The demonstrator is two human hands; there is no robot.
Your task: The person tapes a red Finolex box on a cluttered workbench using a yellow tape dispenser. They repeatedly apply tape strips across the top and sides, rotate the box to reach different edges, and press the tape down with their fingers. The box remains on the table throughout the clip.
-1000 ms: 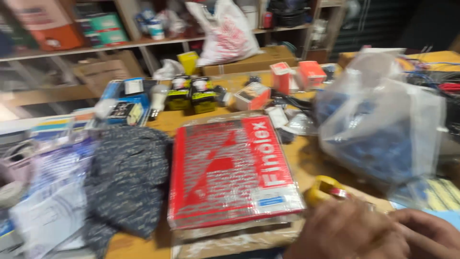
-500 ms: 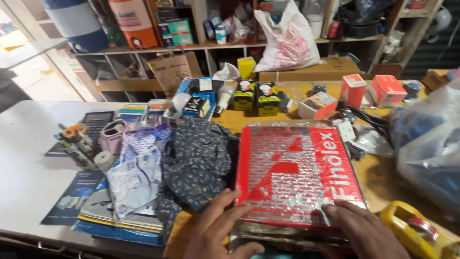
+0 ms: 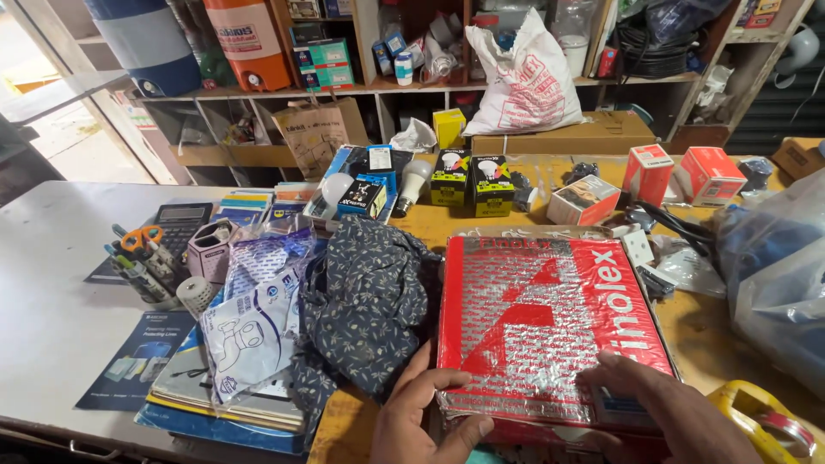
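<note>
A flat red box [image 3: 550, 322] wrapped in shiny plastic lies on the wooden counter [image 3: 713, 331] in front of me. My left hand [image 3: 421, 417] grips its near left corner, thumb on top. My right hand [image 3: 666, 412] rests on the box's near right part, fingers spread over the top. A second similar box shows just under it. A dark patterned cloth [image 3: 365, 309] lies bunched against the box's left side.
Left of the cloth lie clear plastic packets [image 3: 253, 322] on booklets, a pen holder with scissors [image 3: 142, 258] and a calculator [image 3: 182, 219]. Bulb boxes [image 3: 471, 180] and red cartons [image 3: 709, 176] stand behind. A big plastic bag [image 3: 778, 275] is at right, a yellow tape dispenser [image 3: 760, 421] near right. Shelves stand behind.
The view has swung left and pulled back. Both hands have come onto the near edge of the red box, left at its corner, right on top.
</note>
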